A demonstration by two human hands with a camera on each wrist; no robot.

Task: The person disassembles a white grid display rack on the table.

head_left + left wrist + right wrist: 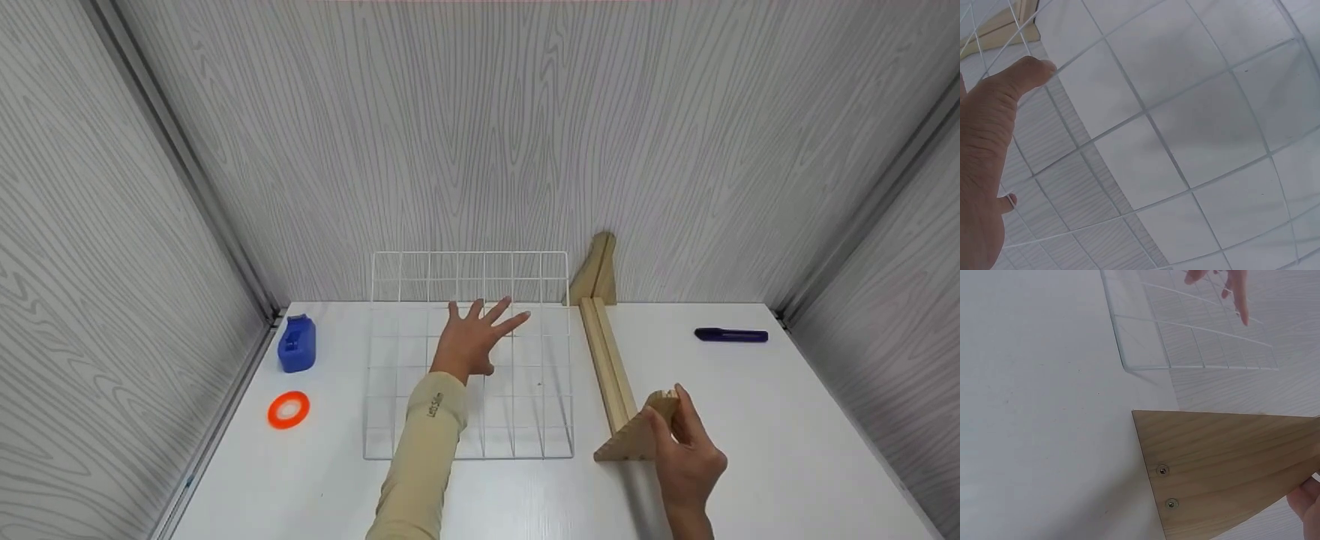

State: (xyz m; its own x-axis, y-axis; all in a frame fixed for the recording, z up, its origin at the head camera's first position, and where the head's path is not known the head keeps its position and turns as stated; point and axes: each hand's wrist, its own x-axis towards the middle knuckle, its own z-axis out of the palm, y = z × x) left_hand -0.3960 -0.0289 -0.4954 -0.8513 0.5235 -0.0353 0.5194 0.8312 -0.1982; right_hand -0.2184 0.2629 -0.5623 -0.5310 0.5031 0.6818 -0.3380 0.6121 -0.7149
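A white wire grid panel (528,427) is in the middle of the head view. Over it my left hand (469,337) spreads its fingers, and in the left wrist view the thumb (1030,76) lies right at a wire. To the right is a wooden frame (609,367), two triangular end pieces joined by a grooved bar. My right hand (686,457) pinches the near end piece (634,439) at its top between thumb and fingers. Two metal screws (1166,486) show on that piece in the right wrist view. The far end piece (598,270) stands by the back wall.
On the left are a blue tape dispenser (298,345) and an orange ring-shaped roll (302,411). A dark purple cutter knife or marker (731,335) lies at the right. Wood-grain panels (480,135) wall the white table (787,450) at the back and sides.
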